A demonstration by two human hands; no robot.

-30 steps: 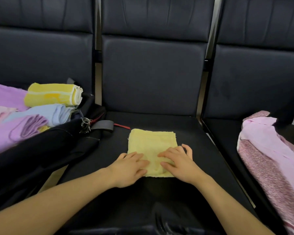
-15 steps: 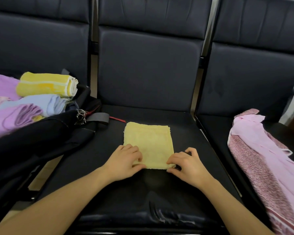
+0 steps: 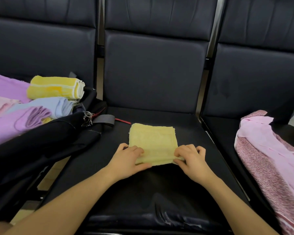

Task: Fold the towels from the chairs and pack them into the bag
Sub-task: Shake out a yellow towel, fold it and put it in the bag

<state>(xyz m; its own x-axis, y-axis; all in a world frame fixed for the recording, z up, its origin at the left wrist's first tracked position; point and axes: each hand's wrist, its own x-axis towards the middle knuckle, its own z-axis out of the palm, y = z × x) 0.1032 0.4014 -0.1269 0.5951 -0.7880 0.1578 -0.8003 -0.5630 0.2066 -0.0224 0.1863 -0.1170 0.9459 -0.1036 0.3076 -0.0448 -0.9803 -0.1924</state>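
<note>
A folded pale yellow towel (image 3: 153,141) lies flat on the middle chair seat (image 3: 185,180). My left hand (image 3: 129,158) grips its near left corner, thumb under the edge. My right hand (image 3: 192,158) pinches its near right corner, and the near edge is slightly lifted. To the left, the black bag (image 3: 46,141) lies open with several folded towels in it: a bright yellow one (image 3: 56,87), a light blue one (image 3: 58,106) and purple ones (image 3: 12,122).
A pink towel (image 3: 270,150) lies spread on the right chair seat. Dark chair backs (image 3: 154,72) stand behind. A metal key ring (image 3: 87,116) and a grey strap (image 3: 103,118) of the bag rest at the middle seat's left edge.
Both hands slid from lying flat on the towel to its near corners and took hold of them. The near edge has lifted a little.
</note>
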